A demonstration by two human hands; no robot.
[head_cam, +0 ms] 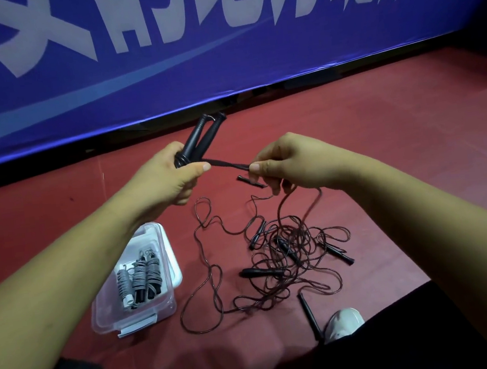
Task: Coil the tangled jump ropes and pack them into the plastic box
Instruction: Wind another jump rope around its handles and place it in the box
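Two black handles are gripped in the left hand; their cord is pinched taut by the right hand. Tangled ropes are spread on the floor beside the plastic box, in which coiled ropes are packed.

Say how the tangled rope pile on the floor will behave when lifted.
Likely floppy: the tangled rope pile lies in thin loose loops. Probably drags neighbours along, since cords cross several black handles.
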